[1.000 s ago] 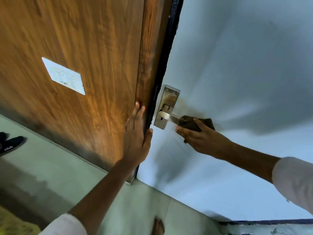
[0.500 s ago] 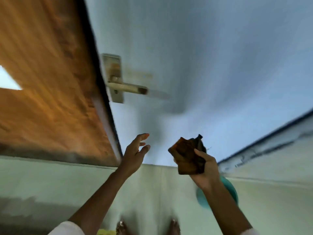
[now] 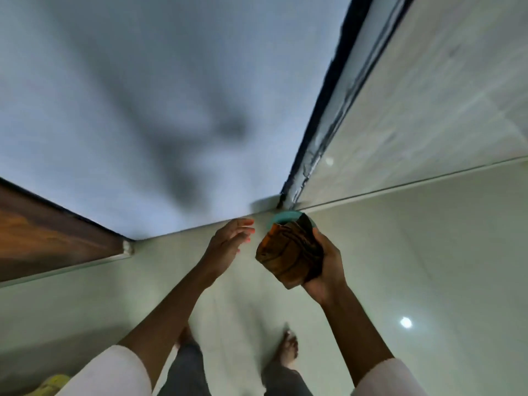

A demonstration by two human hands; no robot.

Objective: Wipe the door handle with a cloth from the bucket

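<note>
A folded brown cloth [image 3: 288,252] with dark stripes is gripped in my right hand [image 3: 327,262], held in front of me above the floor. Just behind the cloth a teal bucket [image 3: 281,217] shows only as a sliver of rim, standing on the floor in the corner by the wall. My left hand [image 3: 228,241] hovers to the left of the cloth with fingers spread and nothing in it. The door handle is out of view; only the lower corner of the wooden door [image 3: 48,241] shows at the left.
A pale blue wall [image 3: 143,110] fills the upper left and meets a tiled wall [image 3: 428,95] at a dark corner strip. My bare feet [image 3: 290,348] stand on the glossy light floor. A yellow object [image 3: 51,384] lies at the bottom left.
The view has swung down and right from the handle toward the floor corner. My right hand took the cloth off the handle and lowered it over the bucket; my left hand left the door edge.
</note>
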